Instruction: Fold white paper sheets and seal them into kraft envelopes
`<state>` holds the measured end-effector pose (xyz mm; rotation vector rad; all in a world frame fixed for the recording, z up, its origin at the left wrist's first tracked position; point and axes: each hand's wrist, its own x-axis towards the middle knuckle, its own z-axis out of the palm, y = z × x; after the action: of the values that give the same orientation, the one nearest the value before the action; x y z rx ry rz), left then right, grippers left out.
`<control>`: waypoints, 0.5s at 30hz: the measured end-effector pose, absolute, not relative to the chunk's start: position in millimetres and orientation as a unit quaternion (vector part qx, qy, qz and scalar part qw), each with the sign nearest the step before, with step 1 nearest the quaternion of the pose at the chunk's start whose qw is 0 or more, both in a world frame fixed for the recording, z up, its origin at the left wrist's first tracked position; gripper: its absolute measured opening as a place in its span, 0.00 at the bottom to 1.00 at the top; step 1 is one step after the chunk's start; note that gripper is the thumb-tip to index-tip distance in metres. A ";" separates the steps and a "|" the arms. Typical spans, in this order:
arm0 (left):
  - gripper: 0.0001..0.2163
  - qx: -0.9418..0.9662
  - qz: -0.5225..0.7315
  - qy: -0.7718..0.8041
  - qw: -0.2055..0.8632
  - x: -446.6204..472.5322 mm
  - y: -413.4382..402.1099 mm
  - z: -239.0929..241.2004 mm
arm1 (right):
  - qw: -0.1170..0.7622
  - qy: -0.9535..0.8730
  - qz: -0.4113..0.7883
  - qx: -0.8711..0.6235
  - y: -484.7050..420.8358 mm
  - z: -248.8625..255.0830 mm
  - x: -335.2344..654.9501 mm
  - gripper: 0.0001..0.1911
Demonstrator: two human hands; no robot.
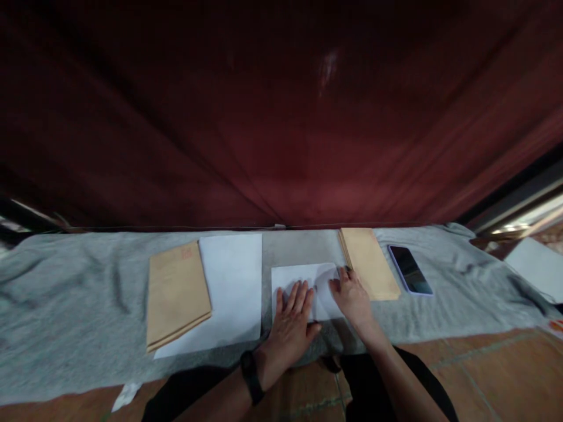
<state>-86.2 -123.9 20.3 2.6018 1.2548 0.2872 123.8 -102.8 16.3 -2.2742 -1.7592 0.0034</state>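
A white sheet of paper, which looks folded, lies in front of me on the grey cloth. My left hand rests flat across its lower middle, fingers spread and thumb out to the side; a dark band circles that wrist. At the sheet's right edge is my right hand, its fingers bent and its thumb over the paper, gripping that side. Part of the edge is hidden under those fingers. Just beyond the right hand lies a stack of brown envelopes.
To the left, more brown envelopes with a red mark overlap larger white paper. A phone lies right of the right-hand stack. Grey cloth covers the low surface, with a dark red wall-like surface behind and tiled floor in front.
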 end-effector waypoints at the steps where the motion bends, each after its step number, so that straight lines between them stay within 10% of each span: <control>1: 0.32 0.894 0.096 0.421 0.123 -86.6 -124.2 20.0 | 0.137 -0.601 0.010 -0.787 -101.6 17.4 124.7 0.21; 15: 0.30 0.892 0.117 0.420 0.119 -98.9 -110.4 30.2 | 0.487 -0.355 0.462 -0.651 -102.5 28.0 136.8 0.21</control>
<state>-98.9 -110.4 30.2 2.6080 1.2292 0.3435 136.8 -102.5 28.0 -1.5834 -0.8637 1.1243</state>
